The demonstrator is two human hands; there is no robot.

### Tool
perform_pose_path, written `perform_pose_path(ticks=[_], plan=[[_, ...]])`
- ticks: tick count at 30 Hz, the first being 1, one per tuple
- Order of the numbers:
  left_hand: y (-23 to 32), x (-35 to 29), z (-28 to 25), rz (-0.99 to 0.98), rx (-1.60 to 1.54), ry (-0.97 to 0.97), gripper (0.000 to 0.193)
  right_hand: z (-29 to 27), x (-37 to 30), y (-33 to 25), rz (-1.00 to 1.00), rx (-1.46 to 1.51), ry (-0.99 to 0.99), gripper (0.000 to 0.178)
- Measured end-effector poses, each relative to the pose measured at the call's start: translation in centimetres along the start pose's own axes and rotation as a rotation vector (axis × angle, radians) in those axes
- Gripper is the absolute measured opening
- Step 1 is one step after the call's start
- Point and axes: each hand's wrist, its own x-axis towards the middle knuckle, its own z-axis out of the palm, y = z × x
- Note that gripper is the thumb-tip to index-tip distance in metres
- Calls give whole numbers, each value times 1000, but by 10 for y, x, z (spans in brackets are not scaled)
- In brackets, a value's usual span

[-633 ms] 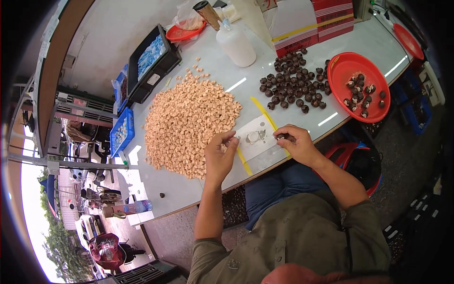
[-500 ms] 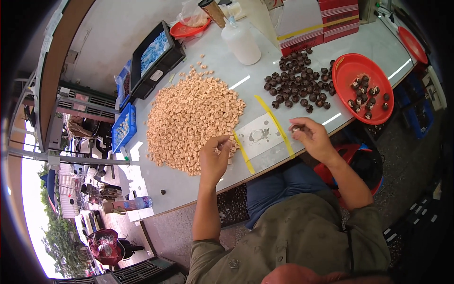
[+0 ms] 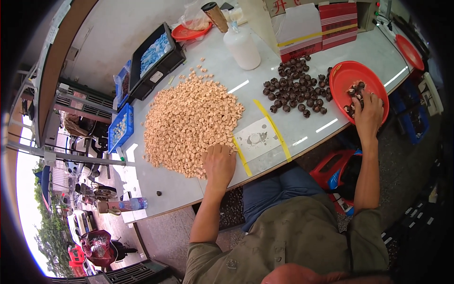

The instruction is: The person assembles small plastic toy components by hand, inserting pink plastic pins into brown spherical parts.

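Dark round pieces (image 3: 361, 85) lie in the red dish (image 3: 342, 78), my right hand (image 3: 370, 115) down among them with fingers bent; my left hand (image 3: 220, 163) lies curled at the near edge of the tan pile (image 3: 191, 124); whether either pinches anything I cannot tell; a white card (image 3: 257, 138) sits between pile and dish.
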Motion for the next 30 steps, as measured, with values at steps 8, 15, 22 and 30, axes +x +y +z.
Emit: perform_pose_path(ticks=[8,15,22,30], plan=[[16,-7,-13,17,-195,-129,13,18,-28,-85,-333,460,-112,29],[24,-3,2,37,-237,-12,13,31,-48,-116,-263,451,-179,27],[21,-1,8,90,-304,3,10,26,-59,-134,-128,1061,-397,35],[23,-4,3,142,-336,39,9,33,-70,-148,227,1496,-823,32]])
